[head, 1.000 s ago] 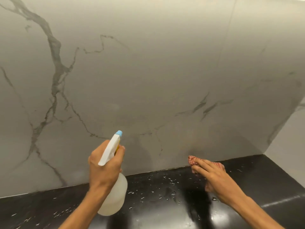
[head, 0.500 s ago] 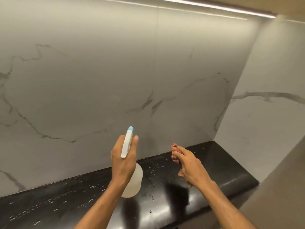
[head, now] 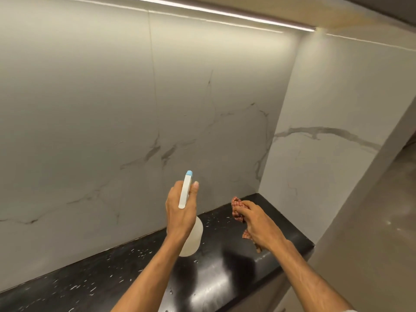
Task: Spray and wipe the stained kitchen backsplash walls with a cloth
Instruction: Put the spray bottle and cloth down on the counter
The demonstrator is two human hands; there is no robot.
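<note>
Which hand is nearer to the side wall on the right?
The right hand, holding the cloth, is nearer to the side wall. The left hand, holding the spray bottle, is farther left, facing the back wall.

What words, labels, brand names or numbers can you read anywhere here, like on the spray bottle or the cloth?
None: no readable text shows in this view.
Spray bottle in the left hand: plain translucent body, white trigger head with blue tip, no label visible.
Cloth in the right hand: red checked pattern only.
Backsplash wall and black countertop: only veining and speckles.
</note>
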